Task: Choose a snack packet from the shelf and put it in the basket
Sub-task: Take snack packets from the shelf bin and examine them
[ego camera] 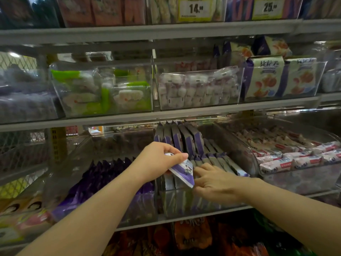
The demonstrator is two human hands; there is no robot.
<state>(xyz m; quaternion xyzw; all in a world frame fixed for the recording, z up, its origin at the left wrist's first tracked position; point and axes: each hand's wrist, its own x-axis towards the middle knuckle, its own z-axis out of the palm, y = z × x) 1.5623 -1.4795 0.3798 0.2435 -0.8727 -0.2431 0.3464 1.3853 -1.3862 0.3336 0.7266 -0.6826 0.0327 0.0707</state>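
Observation:
A small purple-and-white snack packet is pinched between thumb and fingers of my left hand, lifted just above a clear shelf bin. That bin holds several like packets standing in rows. My right hand reaches into the same bin from the right, fingers spread among the packets beside the lifted one; whether it grips any I cannot tell. No basket is in view.
Clear bins line grey metal shelves: dark purple packets to the left, white-and-red wrapped sweets to the right, green and white sweets above. Orange bags fill the shelf below. Yellow price tags hang at the top.

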